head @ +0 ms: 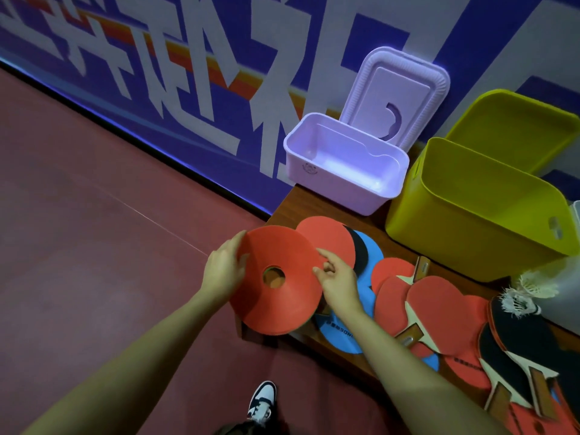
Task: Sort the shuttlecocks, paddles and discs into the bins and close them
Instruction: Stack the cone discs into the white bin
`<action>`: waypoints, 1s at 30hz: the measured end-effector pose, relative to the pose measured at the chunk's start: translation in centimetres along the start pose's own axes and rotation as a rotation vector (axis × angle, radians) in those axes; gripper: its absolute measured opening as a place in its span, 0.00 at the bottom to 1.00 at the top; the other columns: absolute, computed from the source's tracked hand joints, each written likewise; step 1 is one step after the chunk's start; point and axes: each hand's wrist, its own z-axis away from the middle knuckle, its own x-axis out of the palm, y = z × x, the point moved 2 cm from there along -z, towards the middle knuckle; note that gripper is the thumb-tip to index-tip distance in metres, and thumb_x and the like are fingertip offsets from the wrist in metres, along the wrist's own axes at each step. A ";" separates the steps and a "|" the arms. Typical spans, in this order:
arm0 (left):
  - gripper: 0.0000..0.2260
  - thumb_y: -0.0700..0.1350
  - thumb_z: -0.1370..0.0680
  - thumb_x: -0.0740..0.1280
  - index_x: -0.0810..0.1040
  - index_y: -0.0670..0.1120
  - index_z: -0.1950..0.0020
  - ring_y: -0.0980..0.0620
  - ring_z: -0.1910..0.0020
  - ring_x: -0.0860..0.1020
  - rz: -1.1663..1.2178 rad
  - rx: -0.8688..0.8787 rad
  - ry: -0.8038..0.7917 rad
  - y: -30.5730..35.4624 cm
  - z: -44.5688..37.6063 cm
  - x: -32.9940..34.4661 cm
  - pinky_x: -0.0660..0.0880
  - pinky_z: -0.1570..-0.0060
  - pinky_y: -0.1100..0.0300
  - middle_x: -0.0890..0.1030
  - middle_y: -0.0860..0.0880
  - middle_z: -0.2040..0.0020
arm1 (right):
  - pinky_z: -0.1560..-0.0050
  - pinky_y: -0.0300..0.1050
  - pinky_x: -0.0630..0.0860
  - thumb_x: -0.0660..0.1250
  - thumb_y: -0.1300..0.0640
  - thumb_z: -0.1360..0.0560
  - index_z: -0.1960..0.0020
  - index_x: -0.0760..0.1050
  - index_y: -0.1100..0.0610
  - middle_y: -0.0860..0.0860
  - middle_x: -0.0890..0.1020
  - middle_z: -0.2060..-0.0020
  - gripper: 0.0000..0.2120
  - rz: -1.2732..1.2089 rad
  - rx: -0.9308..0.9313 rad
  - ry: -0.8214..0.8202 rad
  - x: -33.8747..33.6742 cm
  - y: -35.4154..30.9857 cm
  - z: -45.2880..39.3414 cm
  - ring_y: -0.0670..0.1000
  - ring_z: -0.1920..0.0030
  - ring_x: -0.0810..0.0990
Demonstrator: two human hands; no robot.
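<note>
Both hands hold a flat red plastic disc with a centre hole [276, 281] over the table's near-left corner: left hand [224, 266] grips its rim, right hand [337, 277] pinches the opposite edge. Keeping it level should ease it into the open lilac plastic bin [342, 183] beyond.

red disc [282, 287], blue disc [370, 249], lilac bin [345, 171], yellow bin [470, 211].
</note>
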 end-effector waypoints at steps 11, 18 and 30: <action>0.23 0.37 0.25 0.64 0.68 0.43 0.30 0.36 0.43 0.75 -0.090 0.070 -0.015 -0.6 0.4 -1.8 0.71 0.43 0.46 0.77 0.38 0.39 | 0.58 0.39 0.74 0.66 0.68 0.27 0.40 0.76 0.55 0.52 0.78 0.65 0.17 -0.018 -0.033 0.065 2.2 0.2 2.3 0.51 0.66 0.75; 0.23 0.37 0.25 0.66 0.70 0.44 0.30 0.44 0.37 0.74 0.082 0.051 -0.050 -3.9 -1.7 -3.6 0.68 0.39 0.56 0.76 0.43 0.36 | 0.63 0.35 0.70 0.65 0.67 0.26 0.39 0.76 0.53 0.46 0.73 0.70 0.18 0.040 -0.040 0.097 5.4 -1.2 2.5 0.42 0.71 0.70; 0.23 0.36 0.24 0.66 0.68 0.41 0.30 0.37 0.47 0.75 0.080 0.083 -0.273 -8.9 -5.5 -3.1 0.67 0.45 0.58 0.72 0.37 0.46 | 0.36 0.41 0.66 0.64 0.62 0.25 0.32 0.70 0.52 0.49 0.72 0.39 0.22 0.172 0.119 0.173 10.8 -0.7 2.4 0.48 0.37 0.70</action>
